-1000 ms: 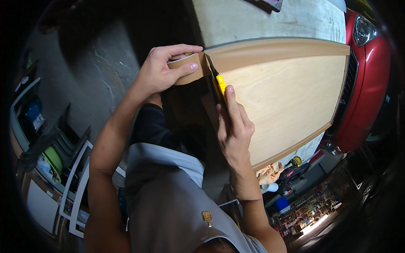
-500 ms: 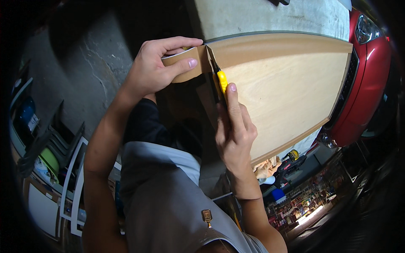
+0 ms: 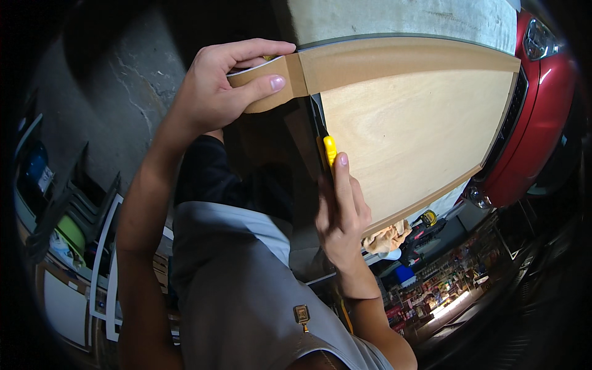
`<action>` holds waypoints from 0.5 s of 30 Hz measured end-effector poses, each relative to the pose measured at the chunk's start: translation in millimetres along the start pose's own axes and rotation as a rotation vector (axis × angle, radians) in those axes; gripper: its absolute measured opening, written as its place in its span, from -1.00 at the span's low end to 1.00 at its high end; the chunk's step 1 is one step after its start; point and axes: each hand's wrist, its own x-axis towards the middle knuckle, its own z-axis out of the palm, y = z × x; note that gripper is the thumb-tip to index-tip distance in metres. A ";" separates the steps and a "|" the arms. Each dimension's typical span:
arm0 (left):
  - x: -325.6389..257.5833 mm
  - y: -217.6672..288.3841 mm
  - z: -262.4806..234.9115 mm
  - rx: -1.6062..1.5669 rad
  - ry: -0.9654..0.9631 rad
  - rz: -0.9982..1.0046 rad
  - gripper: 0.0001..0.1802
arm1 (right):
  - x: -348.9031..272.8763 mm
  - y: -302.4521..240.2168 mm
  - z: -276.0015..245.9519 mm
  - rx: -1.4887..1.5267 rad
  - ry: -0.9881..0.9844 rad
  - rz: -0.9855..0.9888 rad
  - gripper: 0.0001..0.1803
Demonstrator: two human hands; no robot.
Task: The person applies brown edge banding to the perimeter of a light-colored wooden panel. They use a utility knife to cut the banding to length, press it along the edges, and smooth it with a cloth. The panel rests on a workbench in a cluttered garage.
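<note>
- A flat plywood panel [image 3: 413,135] of pale, smooth-grained wood is seen across the upper middle of the view; its straight edges are bent into curves by the lens.
- A band of matte brown tape [image 3: 394,58] is laid along the panel's top edge and is carried past the near corner as a loose strip.
- That free end of the tape is pinched by the left hand [image 3: 228,86]: the thumb is pressed flat on its top face, while the other fingers are curled over and behind it.
- A utility knife [image 3: 327,145], with a yellow plastic body and a dark slim front part, is laid along the panel's left edge, just below the taped corner.
- The knife is gripped by the right hand [image 3: 342,216]: the forefinger is stretched straight along the back of the handle, and the remaining fingers are wrapped closed around it.
- A glossy red car [image 3: 542,117] with a rounded front is seen just beyond the panel's right edge.
- Cracked grey concrete floor [image 3: 123,92] is seen at the upper left.
- A crumpled tan rag [image 3: 385,237] is seen below the panel's lower edge, near the right wrist.
- A grey fabric garment [image 3: 240,290] with a small brass-coloured buckle is worn by the person.
</note>
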 end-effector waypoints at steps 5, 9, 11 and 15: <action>2.0 0.9 -5.5 0.056 -0.043 0.019 -0.58 | 4.9 -6.6 -15.0 0.003 0.071 -0.021 -0.33; 2.7 0.3 -7.2 -0.014 -0.085 -0.004 -0.57 | 27.5 2.4 -8.5 0.019 0.118 -0.035 -0.33; 2.6 -0.5 -7.3 0.026 -0.075 0.018 -0.57 | 34.4 5.5 -1.5 0.054 0.140 -0.082 -0.32; 2.3 -1.4 -8.9 -0.042 -0.099 -0.024 -0.56 | 36.6 7.1 5.6 0.091 0.109 -0.055 -0.30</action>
